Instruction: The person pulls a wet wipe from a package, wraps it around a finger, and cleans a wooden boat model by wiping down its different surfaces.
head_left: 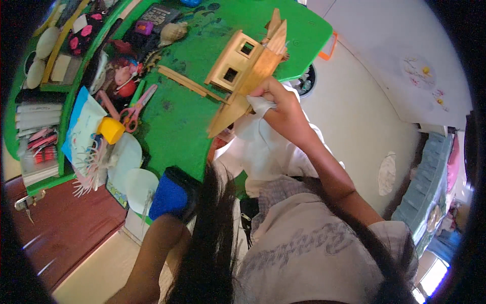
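A light wooden model boat, with a cabin and two square window openings, is tilted over the green table's near edge. My right hand pinches a white cloth against the side of its hull. More white fabric lies below, over my lap. Only a little of my left hand shows, under the pointed end of the boat, where it appears to grip the hull; hair and the boat hide the rest. A thin wooden strip sticks out from the boat to the left.
On the green table lie pink scissors, a seashell, a yellow block-like piece and a blue-and-black padded object. Shelves hold small things at left. A dark round bin stands beyond the table's right edge.
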Demonstrator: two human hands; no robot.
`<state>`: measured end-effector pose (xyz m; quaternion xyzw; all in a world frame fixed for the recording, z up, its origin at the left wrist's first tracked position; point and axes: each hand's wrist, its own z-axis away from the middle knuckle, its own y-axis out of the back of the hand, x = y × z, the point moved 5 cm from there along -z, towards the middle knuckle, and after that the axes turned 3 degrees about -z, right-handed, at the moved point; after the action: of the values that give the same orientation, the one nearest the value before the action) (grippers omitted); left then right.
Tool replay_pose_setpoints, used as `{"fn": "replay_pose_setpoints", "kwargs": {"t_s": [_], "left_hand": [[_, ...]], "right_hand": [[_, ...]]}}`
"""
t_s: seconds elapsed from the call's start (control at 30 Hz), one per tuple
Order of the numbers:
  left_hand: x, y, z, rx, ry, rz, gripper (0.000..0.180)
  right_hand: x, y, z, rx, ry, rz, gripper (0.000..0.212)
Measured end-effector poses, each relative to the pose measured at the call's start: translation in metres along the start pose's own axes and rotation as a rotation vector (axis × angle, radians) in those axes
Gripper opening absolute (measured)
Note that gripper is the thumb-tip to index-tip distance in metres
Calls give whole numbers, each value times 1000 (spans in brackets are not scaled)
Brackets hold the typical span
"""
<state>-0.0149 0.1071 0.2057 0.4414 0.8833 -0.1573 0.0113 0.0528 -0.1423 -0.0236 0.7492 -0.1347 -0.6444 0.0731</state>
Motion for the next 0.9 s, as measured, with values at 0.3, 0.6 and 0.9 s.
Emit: {"fn": "replay_pose_setpoints", "kwargs": {"t_s": [0.3, 0.6, 0.9], "left_hand": [[-43, 52, 38, -28, 780, -207, 18], [-120, 76, 129, -878, 1131, -1266, 48], [-127, 95, 175, -1183, 1228, -1216, 71]], "right_hand": [[-3, 7, -2, 29, 63, 87, 25], [-11, 2, -3, 21, 90, 176, 23], [-9, 5, -3, -7, 57, 183, 21]]}}
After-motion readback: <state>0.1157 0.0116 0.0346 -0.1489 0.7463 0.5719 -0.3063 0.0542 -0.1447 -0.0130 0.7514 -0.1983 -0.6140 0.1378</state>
